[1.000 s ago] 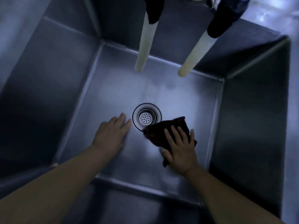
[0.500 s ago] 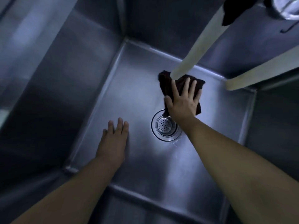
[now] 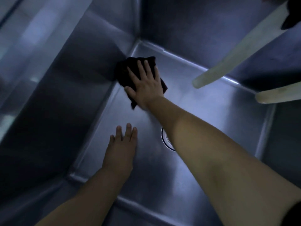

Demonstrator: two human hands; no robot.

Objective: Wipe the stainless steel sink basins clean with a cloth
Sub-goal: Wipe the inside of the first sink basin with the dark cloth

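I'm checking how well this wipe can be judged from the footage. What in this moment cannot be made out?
- Drain, head view: only its left rim shows; the right forearm covers the rest.
- Dark cloth: the right hand presses flat on it and hides its middle; its folds are lost in the dim light.
- Two pale tubes: upper ends cut off by the frame's top and right edges.
- Sink floor: dirt or wetness unreadable, dim and blurred.
- Left hand: thumb not visible.
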